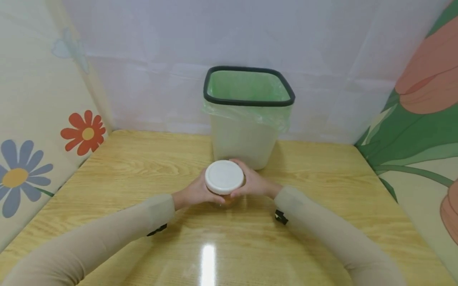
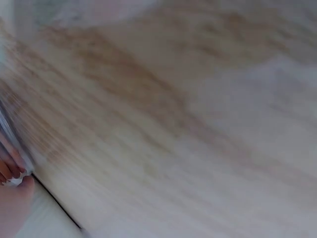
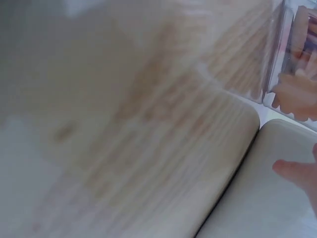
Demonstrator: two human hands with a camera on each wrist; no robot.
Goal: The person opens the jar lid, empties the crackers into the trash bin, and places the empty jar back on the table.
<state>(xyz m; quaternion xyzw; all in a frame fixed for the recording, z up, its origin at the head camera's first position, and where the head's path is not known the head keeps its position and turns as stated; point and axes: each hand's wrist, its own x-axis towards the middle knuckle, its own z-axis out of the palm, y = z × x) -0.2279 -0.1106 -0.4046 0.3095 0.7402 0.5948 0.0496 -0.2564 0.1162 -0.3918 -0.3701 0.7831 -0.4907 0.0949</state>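
Note:
A clear jar [image 1: 229, 200] with a round white lid [image 1: 224, 176] stands in the middle of the wooden table, just in front of a bin. My left hand [image 1: 196, 194] grips it from the left, the thumb along the near side below the lid. From the right my right hand [image 1: 255, 182] holds the same jar, with its thumb on the near side and a finger round the far edge. In the right wrist view a fingertip [image 3: 292, 171] shows at the right edge. The jar's contents are mostly hidden by the lid and hands.
Behind the jar stands a white bin [image 1: 243, 135] with a black rim and a pale green liner. The wooden table [image 1: 143, 159] reaches back to a white cloth wall [image 1: 150, 87]. Flower-patterned panels [image 1: 28, 103] flank both sides.

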